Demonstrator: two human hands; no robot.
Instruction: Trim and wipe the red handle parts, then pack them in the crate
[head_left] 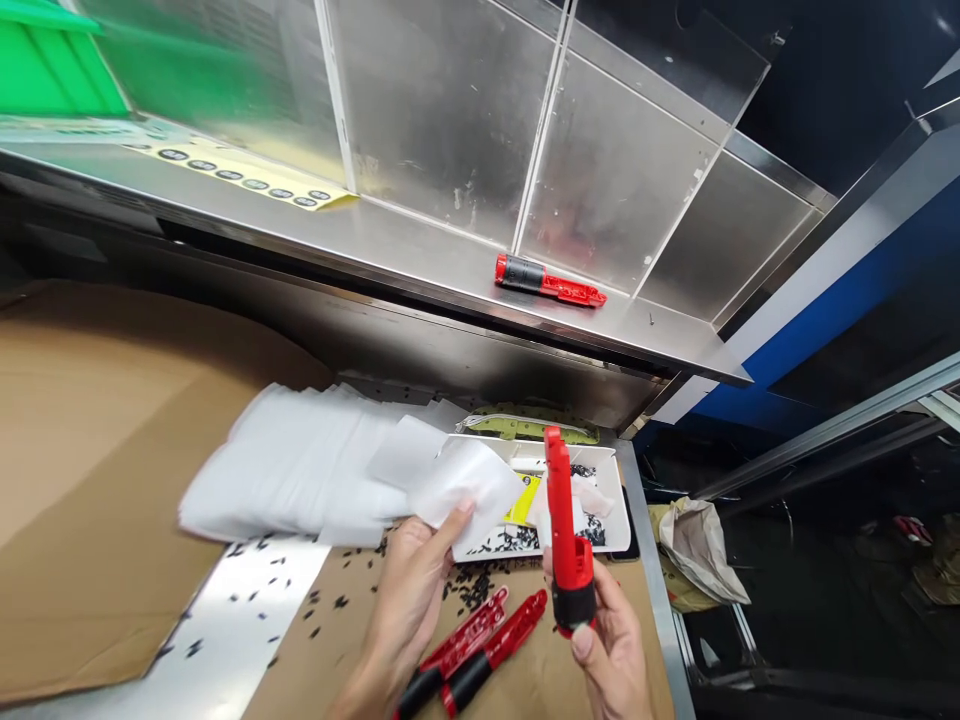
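Note:
My left hand (417,568) pinches the edge of a thin white sheet (480,478), perhaps a pouch, between thumb and fingers. It lifts from a long fanned pile of similar white sheets (300,470). My right hand (616,640) grips a red-and-black plastic tool part (571,560) by its black end, with the narrow red end pointing up. Below and between the hands lie two similar red-and-black parts (487,650) on the cardboard. Behind the held part is a white tray (616,500) with small black pieces and a yellow label in it.
A metal shelf (420,255) runs across the back, bearing another red-and-black part (547,280) and yellow sticker sheets (247,178). A green bin (52,65) stands upper left. Large cardboard (112,450) covers the left. An open sack (701,550) sits beyond the table's right edge.

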